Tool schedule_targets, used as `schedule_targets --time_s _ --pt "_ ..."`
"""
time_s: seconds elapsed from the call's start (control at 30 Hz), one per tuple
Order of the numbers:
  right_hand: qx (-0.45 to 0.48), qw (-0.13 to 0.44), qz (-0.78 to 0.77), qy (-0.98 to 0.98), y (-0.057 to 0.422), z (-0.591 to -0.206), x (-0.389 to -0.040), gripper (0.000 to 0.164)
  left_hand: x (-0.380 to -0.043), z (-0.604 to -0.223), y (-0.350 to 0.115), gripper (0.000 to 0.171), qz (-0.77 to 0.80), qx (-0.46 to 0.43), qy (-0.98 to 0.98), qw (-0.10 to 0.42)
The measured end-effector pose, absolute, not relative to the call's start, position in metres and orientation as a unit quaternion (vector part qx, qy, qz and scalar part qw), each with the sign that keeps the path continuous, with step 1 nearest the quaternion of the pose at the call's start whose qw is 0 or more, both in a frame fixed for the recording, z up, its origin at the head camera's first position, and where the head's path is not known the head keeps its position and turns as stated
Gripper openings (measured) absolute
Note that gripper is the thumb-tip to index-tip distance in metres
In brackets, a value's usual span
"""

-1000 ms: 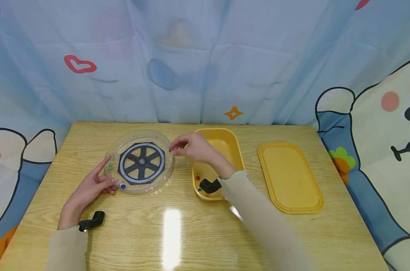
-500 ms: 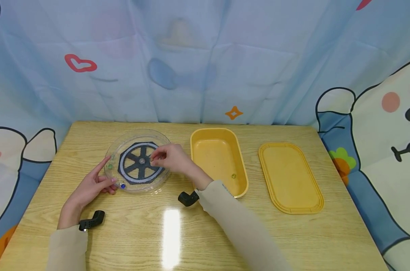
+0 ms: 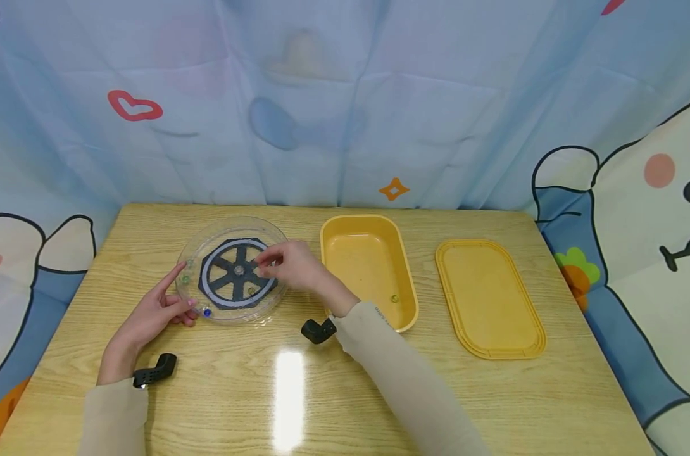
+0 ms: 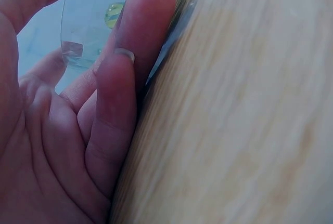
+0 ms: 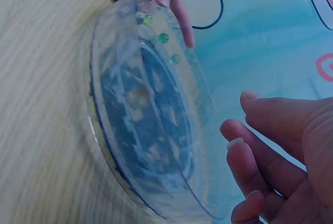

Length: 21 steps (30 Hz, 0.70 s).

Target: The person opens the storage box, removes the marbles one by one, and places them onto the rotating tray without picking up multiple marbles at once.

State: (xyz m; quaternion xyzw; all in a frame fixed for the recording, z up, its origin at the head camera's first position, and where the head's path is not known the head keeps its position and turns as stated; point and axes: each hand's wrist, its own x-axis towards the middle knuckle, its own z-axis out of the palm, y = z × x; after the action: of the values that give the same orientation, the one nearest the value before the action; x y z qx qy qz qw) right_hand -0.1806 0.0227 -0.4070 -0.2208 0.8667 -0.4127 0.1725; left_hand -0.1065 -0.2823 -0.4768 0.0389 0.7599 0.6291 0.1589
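My left hand (image 3: 154, 310) grips the left rim of a round clear dish (image 3: 279, 294) with a dark spoked wheel shape (image 3: 239, 271) at its middle. In the left wrist view, its fingers (image 4: 148, 21) bend against the dish. My right hand (image 3: 294, 266) hovers over the dish's right part. Its thumb and fingertips stand slightly apart around nothing in the right wrist view. Inside the dish, a blue marble (image 3: 207, 312) and a green marble (image 3: 186, 279) sit by the left side, and a yellowish marble (image 3: 250, 291) lies over the wheel's lower part.
A yellow tray (image 3: 410, 285) stands right of the dish, with a yellow-green marble (image 3: 394, 298) in it; my right forearm covers its near left corner. Farther right, a yellow lid (image 3: 490, 301) lies flat on the wooden table (image 3: 225, 392). A patterned curtain (image 3: 436, 126) hangs behind.
My right hand has moved left from beside the dish to above it, and has let go of a marble, which now shows on the wheel. The left hand has stayed at the rim.
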Motion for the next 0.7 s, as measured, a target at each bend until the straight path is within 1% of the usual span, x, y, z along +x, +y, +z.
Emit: schedule_targets --time_s 0.2,0.43,0.57,0.7 --pt "-0.215 0.164 -0.429 0.862 0.04 -0.398 -0.188 0.027 -0.104 -0.473 -0.281 0.085 0.628 0.037 0.761 0.159" --pt "-0.206 0.142 -0.462 0.851 0.078 -0.391 -0.2 0.025 -0.105 -0.475 -0.282 0.086 0.626 0.033 0.763 0.159" --pt "-0.197 0.14 -0.474 0.847 0.103 -0.393 -0.206 0.023 -0.106 -0.477 -0.282 0.085 0.628 0.035 0.761 0.157" --pt "-0.2 0.152 -0.487 0.837 0.126 -0.402 -0.213 0.021 -0.106 -0.478 -0.282 0.085 0.626 0.039 0.763 0.155"
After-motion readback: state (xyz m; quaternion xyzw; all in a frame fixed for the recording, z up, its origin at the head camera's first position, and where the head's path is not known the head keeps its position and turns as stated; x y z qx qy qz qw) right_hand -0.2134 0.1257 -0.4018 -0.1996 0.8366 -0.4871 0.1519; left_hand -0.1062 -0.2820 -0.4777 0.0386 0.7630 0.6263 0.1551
